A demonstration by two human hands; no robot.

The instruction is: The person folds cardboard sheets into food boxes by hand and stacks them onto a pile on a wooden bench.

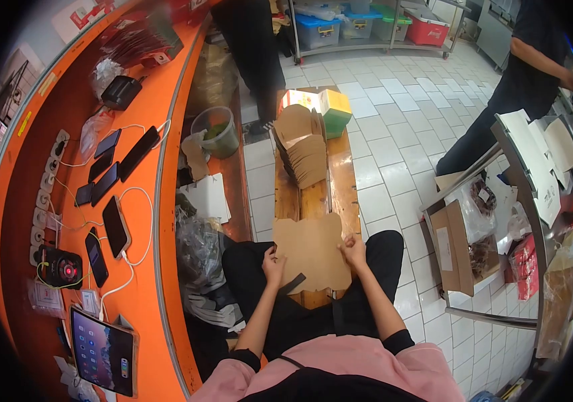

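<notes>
A flat brown cardboard blank with notched edges lies on the wooden bench between my knees. My left hand is closed at its left edge, fingers curled against the board. At the opposite edge, my right hand pinches the cardboard between thumb and fingers. A dark strip crosses the lower left corner of the blank. Farther up the bench leans a fanned stack of similar cardboard blanks, apart from both hands.
A yellow-green carton stands behind the stack. On the left, an orange counter holds several phones, cables and a tablet. A clear bucket sits beside the bench. At right are a metal rack and a person in dark clothes.
</notes>
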